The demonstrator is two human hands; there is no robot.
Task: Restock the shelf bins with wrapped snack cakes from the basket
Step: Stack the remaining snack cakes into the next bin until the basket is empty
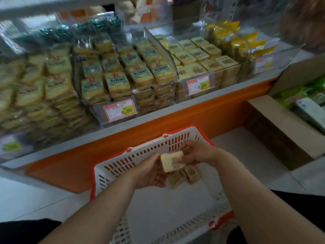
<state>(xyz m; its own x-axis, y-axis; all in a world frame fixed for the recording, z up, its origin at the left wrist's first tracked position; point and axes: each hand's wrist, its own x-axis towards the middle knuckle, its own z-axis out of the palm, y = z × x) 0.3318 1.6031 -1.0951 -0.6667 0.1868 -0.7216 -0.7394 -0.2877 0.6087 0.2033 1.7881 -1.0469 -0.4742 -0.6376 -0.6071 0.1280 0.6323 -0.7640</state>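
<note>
Low in frame, six o'clock: white basket [133, 159] with red rim, slotted walls, floor mostly bare. Few wrapped snack cakes [190, 173] left, huddled at the far end, just below the hands.

One cake [171, 162] lifted above that cluster, pale square block in clear film, printed face up. Left hand [151, 173] cupped under and against its nine o'clock edge, fingers curled loosely round it. Right hand [197, 153] at its three o'clock edge, fingertips pinching the side or the wrapper; exact contact blurred, hard to tell.

Shelf bins across the top half. At one o'clock, clear bin [207, 67] of matching square cakes in neat rows, yellow price tag [199, 85] on its front wall; likely destination. At eleven o'clock, bin of taller yellow packets [112, 76], own price tag. Cardboard box [281, 129] at three o'clock.

Handling, judged:
- Light; one hand enough per piece.
- Soft sponge-like body probably; crushes under a hard squeeze.
- Film slick, may slide between fingers.
- Best hold: opposite flat sides, thumb one side and fingers the other, gentle pressure. Wrapper fin alone unreliable, could tear or slip.
- Stacks flat; print side up to match rows.
</note>
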